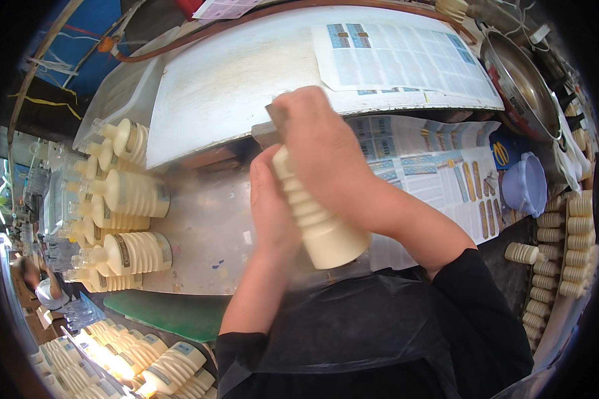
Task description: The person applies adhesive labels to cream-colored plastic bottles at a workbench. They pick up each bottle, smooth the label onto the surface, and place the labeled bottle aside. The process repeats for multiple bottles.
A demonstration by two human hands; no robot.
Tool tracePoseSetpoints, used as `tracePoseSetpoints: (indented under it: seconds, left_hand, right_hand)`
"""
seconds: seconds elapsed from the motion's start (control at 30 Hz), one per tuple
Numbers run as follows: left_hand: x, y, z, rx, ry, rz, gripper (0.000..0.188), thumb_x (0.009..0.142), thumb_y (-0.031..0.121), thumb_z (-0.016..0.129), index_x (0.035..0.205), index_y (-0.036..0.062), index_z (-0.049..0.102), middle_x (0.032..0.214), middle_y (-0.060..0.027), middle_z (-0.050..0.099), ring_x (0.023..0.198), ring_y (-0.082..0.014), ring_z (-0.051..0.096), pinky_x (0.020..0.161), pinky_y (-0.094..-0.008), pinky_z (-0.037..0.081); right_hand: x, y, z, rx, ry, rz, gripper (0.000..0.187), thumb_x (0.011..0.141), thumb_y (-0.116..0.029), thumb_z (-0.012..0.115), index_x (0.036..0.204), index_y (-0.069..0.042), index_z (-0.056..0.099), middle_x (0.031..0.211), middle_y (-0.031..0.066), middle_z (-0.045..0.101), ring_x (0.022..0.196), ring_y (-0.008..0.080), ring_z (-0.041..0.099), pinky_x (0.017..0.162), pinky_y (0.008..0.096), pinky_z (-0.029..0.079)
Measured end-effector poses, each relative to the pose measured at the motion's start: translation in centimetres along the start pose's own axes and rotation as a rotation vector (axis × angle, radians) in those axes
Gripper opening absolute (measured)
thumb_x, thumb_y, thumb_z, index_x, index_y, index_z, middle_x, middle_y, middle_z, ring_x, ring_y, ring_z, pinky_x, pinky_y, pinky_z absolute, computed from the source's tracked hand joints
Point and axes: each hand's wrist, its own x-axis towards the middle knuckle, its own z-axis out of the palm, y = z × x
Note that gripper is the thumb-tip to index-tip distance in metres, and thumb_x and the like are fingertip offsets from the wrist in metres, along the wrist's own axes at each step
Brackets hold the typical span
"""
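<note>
A cream ribbed plastic bottle [326, 229] is held tilted over the front of the worktable, its flat base toward me. My left hand [267, 196] is closed around its left side. My right hand [319, 136] reaches over the bottle's upper end, fingers closed on a flat grey scraper-like piece [268, 130]. Motion blurs that piece, and its exact kind cannot be made out. Both hands hide the bottle's neck. Close by on the right lie sheets of blue and gold labels [439, 179], some peeled off.
More ribbed bottles [136, 193] lie stacked at the left of the table. A white board [239, 80] carries a further label sheet [399, 56]. At right are a lilac bucket [526, 186], yellow-handled scissors [500, 154] and a metal basin [522, 83]. Another person [46, 289] is at far left.
</note>
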Motion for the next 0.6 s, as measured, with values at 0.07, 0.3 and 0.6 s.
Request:
tracePoseSetpoints:
  seconds: [0.07, 0.3, 0.6]
  left_hand:
    - [0.0, -0.2, 0.2, -0.055, -0.031, 0.078, 0.046, 0.112, 0.037, 0.037, 0.145, 0.0069, 0.048, 0.136, -0.005, 0.059, 0.125, -0.02, 0.056, 0.106, -0.0355, 0.045]
    - [0.2, -0.1, -1.0, -0.196, -0.084, -0.046, 0.054, 0.111, 0.046, 0.039, 0.148, 0.0074, 0.045, 0.142, -0.0076, 0.055, 0.13, -0.0198, 0.052, 0.108, -0.0361, 0.044]
    - [1.4, -1.4, -1.5, 0.213, -0.102, -0.065, 0.051, 0.112, 0.044, 0.035, 0.138, 0.0032, 0.052, 0.128, -0.0119, 0.063, 0.114, -0.0191, 0.062, 0.099, -0.0371, 0.052]
  right_hand:
    - [0.3, -1.4, 1.3, -0.075, -0.041, -0.038, 0.022, 0.089, -0.005, 0.057, 0.111, -0.001, 0.053, 0.107, 0.0224, 0.052, 0.091, 0.0393, 0.061, 0.079, 0.0469, 0.052]
    - [0.2, -1.4, 0.9, -0.224, -0.049, -0.054, 0.02, 0.089, -0.005, 0.058, 0.109, 0.0, 0.055, 0.107, 0.0212, 0.054, 0.091, 0.0366, 0.063, 0.077, 0.0447, 0.053]
    - [-1.6, 4.6, -1.9, 0.022, 0.049, 0.056, 0.026, 0.098, 0.001, 0.051, 0.124, -0.003, 0.054, 0.121, 0.0182, 0.055, 0.11, 0.0385, 0.059, 0.095, 0.0432, 0.049]
